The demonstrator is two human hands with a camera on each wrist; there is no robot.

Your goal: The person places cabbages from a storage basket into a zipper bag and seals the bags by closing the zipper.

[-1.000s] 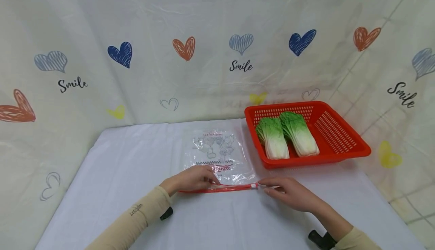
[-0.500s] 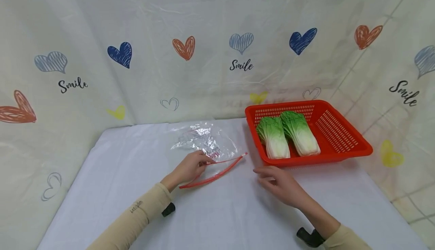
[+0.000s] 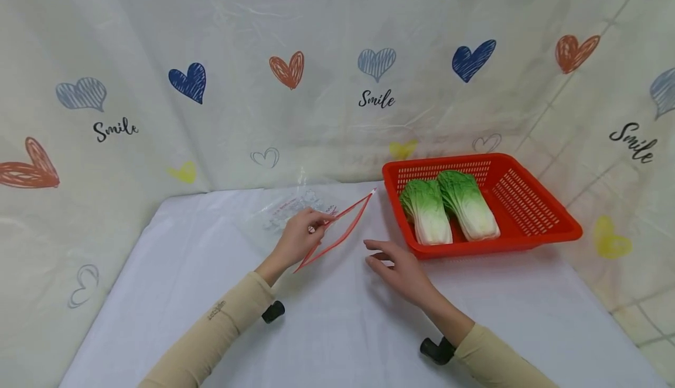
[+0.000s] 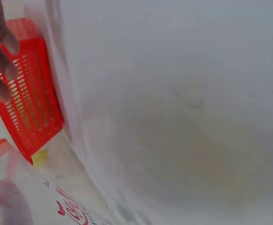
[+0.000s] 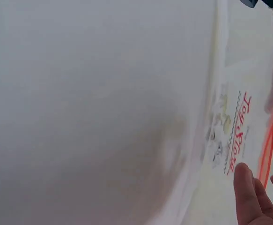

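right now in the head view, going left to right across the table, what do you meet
left hand → clear zip bag's red-edged mouth → right hand → left cabbage → right cabbage → orange basket's right wall
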